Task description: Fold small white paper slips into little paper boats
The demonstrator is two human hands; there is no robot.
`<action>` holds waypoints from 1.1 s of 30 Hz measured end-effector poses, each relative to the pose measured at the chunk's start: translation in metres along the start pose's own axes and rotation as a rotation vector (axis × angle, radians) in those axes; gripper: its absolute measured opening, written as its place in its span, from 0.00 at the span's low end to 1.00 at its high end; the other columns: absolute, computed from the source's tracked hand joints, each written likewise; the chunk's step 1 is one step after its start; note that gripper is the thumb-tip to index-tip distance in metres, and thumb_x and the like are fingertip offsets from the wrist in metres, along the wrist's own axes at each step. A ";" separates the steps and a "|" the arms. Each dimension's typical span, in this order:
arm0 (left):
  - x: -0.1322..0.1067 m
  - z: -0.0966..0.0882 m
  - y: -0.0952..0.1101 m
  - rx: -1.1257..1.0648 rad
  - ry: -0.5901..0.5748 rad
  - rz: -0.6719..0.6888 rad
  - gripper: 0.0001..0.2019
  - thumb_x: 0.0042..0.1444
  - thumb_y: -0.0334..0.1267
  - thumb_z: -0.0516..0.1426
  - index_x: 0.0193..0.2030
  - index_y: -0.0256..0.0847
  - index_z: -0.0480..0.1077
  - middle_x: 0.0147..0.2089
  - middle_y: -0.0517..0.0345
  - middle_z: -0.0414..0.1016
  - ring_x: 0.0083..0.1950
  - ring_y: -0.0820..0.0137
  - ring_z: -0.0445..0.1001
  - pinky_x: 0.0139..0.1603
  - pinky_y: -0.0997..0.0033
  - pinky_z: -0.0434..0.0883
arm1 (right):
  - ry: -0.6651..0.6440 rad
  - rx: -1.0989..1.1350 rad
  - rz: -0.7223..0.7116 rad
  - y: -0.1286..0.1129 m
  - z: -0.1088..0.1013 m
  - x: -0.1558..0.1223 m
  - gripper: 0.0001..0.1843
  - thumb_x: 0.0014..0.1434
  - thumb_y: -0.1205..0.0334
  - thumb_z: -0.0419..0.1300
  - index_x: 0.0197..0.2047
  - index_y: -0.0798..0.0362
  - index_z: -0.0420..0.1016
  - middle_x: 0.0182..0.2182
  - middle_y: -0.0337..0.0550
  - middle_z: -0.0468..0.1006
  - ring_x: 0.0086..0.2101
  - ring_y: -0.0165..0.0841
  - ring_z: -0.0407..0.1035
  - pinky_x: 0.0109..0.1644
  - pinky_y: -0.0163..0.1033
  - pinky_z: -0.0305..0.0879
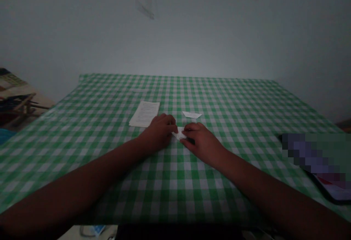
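Green gingham tablecloth (170, 185) lies beneath. My left hand (160, 132) and right hand (203, 139) pinch opposite sides of a folded white paper (179, 134) between them, its long axis partly hidden.

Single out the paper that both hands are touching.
The small white piece between the fingers of the left hand and right hand. The printed stack lies clear of the right hand, and the trapezoid-shaped paper lies apart from both.
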State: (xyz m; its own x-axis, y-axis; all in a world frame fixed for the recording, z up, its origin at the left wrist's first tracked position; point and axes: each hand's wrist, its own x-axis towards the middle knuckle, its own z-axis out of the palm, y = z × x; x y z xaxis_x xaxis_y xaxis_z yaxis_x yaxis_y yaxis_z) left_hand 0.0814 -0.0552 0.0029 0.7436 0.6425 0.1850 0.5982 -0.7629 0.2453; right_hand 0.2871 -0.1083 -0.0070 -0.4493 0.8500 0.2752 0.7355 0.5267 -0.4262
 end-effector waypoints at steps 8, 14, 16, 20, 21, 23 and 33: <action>-0.005 -0.003 0.009 0.015 -0.145 0.184 0.21 0.54 0.22 0.51 0.52 0.40 0.73 0.52 0.52 0.73 0.53 0.66 0.71 0.57 0.64 0.70 | -0.042 0.073 -0.052 0.006 -0.007 -0.001 0.13 0.66 0.66 0.56 0.48 0.57 0.81 0.46 0.50 0.78 0.49 0.38 0.68 0.57 0.44 0.65; -0.011 -0.007 0.011 0.148 -0.186 0.209 0.23 0.56 0.26 0.54 0.59 0.36 0.69 0.62 0.46 0.69 0.60 0.59 0.69 0.62 0.55 0.66 | -0.047 -0.020 -0.039 0.009 -0.018 -0.007 0.16 0.64 0.70 0.53 0.50 0.56 0.80 0.48 0.53 0.76 0.50 0.41 0.67 0.58 0.49 0.64; -0.011 -0.009 0.013 0.161 -0.196 0.208 0.23 0.56 0.27 0.54 0.60 0.36 0.69 0.61 0.48 0.70 0.59 0.59 0.70 0.63 0.57 0.66 | -0.058 -0.079 -0.058 0.005 -0.021 -0.010 0.17 0.62 0.71 0.54 0.50 0.55 0.80 0.51 0.54 0.74 0.52 0.43 0.65 0.58 0.51 0.63; -0.011 -0.015 0.018 0.169 -0.220 0.181 0.21 0.57 0.27 0.54 0.58 0.38 0.70 0.57 0.51 0.73 0.56 0.62 0.72 0.60 0.60 0.68 | -0.147 -0.115 -0.111 -0.004 -0.022 -0.015 0.21 0.62 0.72 0.54 0.55 0.51 0.78 0.54 0.53 0.72 0.54 0.43 0.63 0.58 0.51 0.63; -0.011 -0.016 0.019 0.167 -0.227 0.174 0.21 0.58 0.27 0.53 0.58 0.38 0.70 0.57 0.51 0.73 0.56 0.63 0.72 0.60 0.60 0.68 | -0.156 -0.133 -0.103 -0.004 -0.022 -0.015 0.21 0.62 0.72 0.54 0.55 0.50 0.78 0.54 0.53 0.72 0.53 0.43 0.63 0.58 0.52 0.62; -0.012 -0.017 0.020 0.167 -0.241 0.168 0.21 0.58 0.27 0.53 0.58 0.38 0.69 0.58 0.51 0.73 0.57 0.63 0.71 0.60 0.60 0.68 | -0.152 -0.189 -0.057 -0.003 -0.024 -0.016 0.21 0.62 0.71 0.55 0.54 0.47 0.79 0.54 0.52 0.73 0.53 0.45 0.63 0.57 0.53 0.63; -0.012 -0.014 0.022 0.157 -0.193 0.168 0.18 0.59 0.30 0.55 0.56 0.39 0.69 0.57 0.51 0.72 0.56 0.61 0.71 0.58 0.58 0.68 | -0.077 -0.381 0.165 0.019 -0.031 -0.014 0.20 0.60 0.69 0.58 0.50 0.40 0.81 0.53 0.52 0.74 0.51 0.52 0.63 0.48 0.58 0.64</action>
State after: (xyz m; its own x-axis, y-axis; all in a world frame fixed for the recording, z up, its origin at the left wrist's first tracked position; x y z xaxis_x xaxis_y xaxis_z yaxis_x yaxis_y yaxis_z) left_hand 0.0814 -0.0791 0.0190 0.8700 0.4925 0.0224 0.4899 -0.8686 0.0741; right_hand 0.3234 -0.1104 0.0078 -0.3358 0.9286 0.1581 0.9291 0.3542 -0.1065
